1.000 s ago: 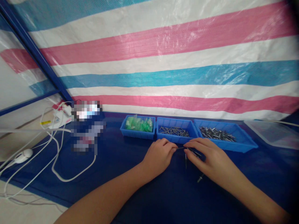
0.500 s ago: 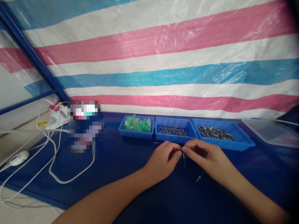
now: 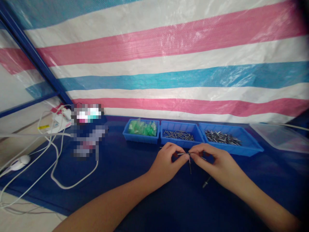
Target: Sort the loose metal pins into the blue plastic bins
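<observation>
My left hand (image 3: 166, 162) and my right hand (image 3: 214, 162) meet fingertip to fingertip over the blue cloth, just in front of the middle blue tray (image 3: 180, 141). Both pinch a thin metal pin (image 3: 183, 154) held level between them. Further small metal parts show under my right fingers. A loose pin (image 3: 190, 166) lies below the fingertips and another metal part (image 3: 206, 183) lies near my right wrist. The middle tray holds several thin pins. The right blue tray (image 3: 241, 148) holds several thicker metal pieces, and the left blue tray (image 3: 141, 138) holds green plastic parts.
A striped tarp hangs behind the trays. A clear plastic lid (image 3: 281, 137) sits at the far right. White cables (image 3: 60, 167) loop over the cloth at the left, beside a blurred object (image 3: 87, 132) and a white plug (image 3: 18, 162).
My hands have drawn a little to the left and lifted slightly, the fingertips closing together on the pin. The view shifted a little; the trays stay put.
</observation>
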{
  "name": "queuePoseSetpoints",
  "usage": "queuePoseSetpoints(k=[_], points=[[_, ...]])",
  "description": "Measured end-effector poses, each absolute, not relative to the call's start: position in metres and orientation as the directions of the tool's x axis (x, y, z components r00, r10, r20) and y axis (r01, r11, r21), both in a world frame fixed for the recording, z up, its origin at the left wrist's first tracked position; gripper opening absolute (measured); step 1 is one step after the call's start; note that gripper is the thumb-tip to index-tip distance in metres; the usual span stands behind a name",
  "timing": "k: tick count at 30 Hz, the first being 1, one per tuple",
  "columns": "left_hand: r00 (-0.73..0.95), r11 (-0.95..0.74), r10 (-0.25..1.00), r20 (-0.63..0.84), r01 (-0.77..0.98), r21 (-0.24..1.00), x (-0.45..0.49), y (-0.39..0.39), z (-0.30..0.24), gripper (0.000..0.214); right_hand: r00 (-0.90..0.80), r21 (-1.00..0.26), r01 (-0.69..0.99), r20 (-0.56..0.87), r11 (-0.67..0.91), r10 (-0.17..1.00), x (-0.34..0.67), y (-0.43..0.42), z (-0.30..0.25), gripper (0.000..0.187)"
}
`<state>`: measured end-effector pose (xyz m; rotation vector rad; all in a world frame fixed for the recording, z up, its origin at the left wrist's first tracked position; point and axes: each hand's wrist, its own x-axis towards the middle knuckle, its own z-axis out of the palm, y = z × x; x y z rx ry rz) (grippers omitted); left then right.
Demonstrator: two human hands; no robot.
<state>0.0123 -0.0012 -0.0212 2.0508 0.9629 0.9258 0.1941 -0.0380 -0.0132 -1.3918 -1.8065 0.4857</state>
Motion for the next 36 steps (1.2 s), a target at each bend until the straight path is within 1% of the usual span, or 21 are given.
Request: queuePoseSetpoints(k=[4, 6, 8, 11, 13, 15, 20, 24, 26, 29, 32, 36], points=[[0.465, -0.477, 0.835, 0.295, 0.343, 0.809, 0.012, -0.001, -0.021, 0.02, -0.167, -0.693, 0.637, 0.304, 0.338, 0.938, 0.199, -0.035, -0.011, 0.021], [0.498, -0.511, 0.813, 0.301, 0.364, 0.779, 0.011, -0.003, -0.021, 0.026, -0.144, -0.7, 0.638, 0.301, 0.32, 0.943, 0.207, -0.032, -0.008, 0.024], [0.554, -0.593, 0.765, 0.329, 0.404, 0.697, 0.01, -0.005, -0.021, 0.03, -0.044, -0.71, 0.652, 0.316, 0.267, 0.948, 0.22, -0.029, -0.005, 0.027], [0.651, -0.718, 0.667, 0.362, 0.434, 0.544, 0.009, -0.007, -0.02, 0.02, 0.209, -0.695, 0.713, 0.337, 0.093, 0.918, 0.247, -0.024, 0.001, 0.03], [0.691, -0.761, 0.623, 0.366, 0.428, 0.487, 0.009, -0.008, -0.021, 0.016, 0.336, -0.618, 0.784, 0.332, -0.066, 0.881, 0.264, -0.02, 0.004, 0.03], [0.702, -0.775, 0.61, 0.367, 0.434, 0.459, 0.009, -0.007, -0.021, 0.016, 0.383, -0.531, 0.833, 0.353, -0.154, 0.854, 0.277, -0.017, 0.005, 0.03], [0.676, -0.76, 0.642, 0.362, 0.501, 0.414, 0.01, -0.004, -0.023, 0.017, 0.375, -0.396, 0.893, 0.396, -0.213, 0.838, 0.293, -0.012, 0.003, 0.033], [0.678, -0.753, 0.653, 0.338, 0.533, 0.386, 0.01, -0.005, -0.022, 0.02, 0.329, -0.313, 0.928, 0.425, -0.204, 0.843, 0.297, -0.011, -0.002, 0.033], [0.689, -0.755, 0.65, 0.32, 0.54, 0.371, 0.01, -0.006, -0.021, 0.026, 0.281, -0.261, 0.949, 0.444, -0.177, 0.851, 0.298, -0.009, -0.005, 0.035], [0.742, -0.79, 0.605, 0.29, 0.513, 0.336, 0.009, -0.008, -0.021, 0.029, 0.206, -0.208, 0.971, 0.479, -0.118, 0.853, 0.294, -0.008, -0.008, 0.037], [0.791, -0.826, 0.552, 0.263, 0.477, 0.299, 0.009, -0.007, -0.022, 0.025, 0.157, -0.2, 0.978, 0.515, -0.06, 0.843, 0.28, -0.009, -0.007, 0.034], [0.797, -0.824, 0.554, 0.242, 0.483, 0.295, 0.009, -0.004, -0.023, 0.022, 0.051, -0.232, 0.966, 0.601, 0.113, 0.798, 0.253, -0.02, -0.001, 0.026]])
